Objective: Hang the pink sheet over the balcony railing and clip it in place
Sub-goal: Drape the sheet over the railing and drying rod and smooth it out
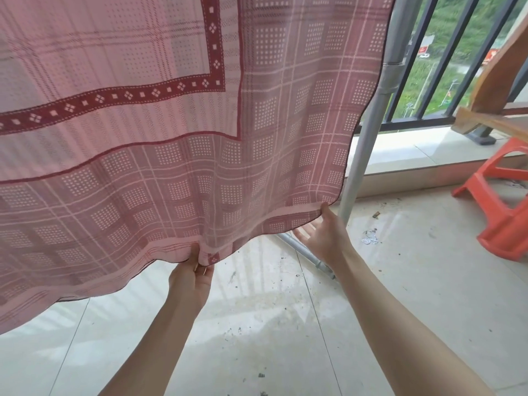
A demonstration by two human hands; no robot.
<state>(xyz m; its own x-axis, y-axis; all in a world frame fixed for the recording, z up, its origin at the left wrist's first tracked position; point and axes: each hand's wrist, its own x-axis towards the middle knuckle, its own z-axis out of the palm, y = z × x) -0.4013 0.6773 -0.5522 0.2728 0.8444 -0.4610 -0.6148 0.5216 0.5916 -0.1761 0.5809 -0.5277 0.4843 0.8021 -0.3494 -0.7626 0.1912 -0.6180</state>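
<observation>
Sheet and hands meet along one line: the pink sheet [177, 144] hangs in front of the person and above the hands, its bottom hem running left to right, sagging at the left and rising toward the lower right corner. It already drapes from something above the top of the view (the support itself is out of sight, so whether that is the railing or a drying rack I cannot tell). A grey metal pole [368, 130] stands just behind the sheet's right edge, and the black balcony railing [445, 70] lies beyond it to the right.

The left hand [192, 277] pinches a gathered fold of the hem between thumb and fingers, closed on the cloth near the middle of the hem. The right hand [320, 234] is spread open, palm toward the cloth, fingertips touching the hem just beside the lower right corner, so it is the nearer hand to that corner and to the pole. My guess is the next pull goes sideways along the hem, to smooth it.

No clips show. No brand or readable writing appears on the sheet; the signs far below are too small to read. An orange plastic stool [497, 212] stands on the floor at the right
</observation>
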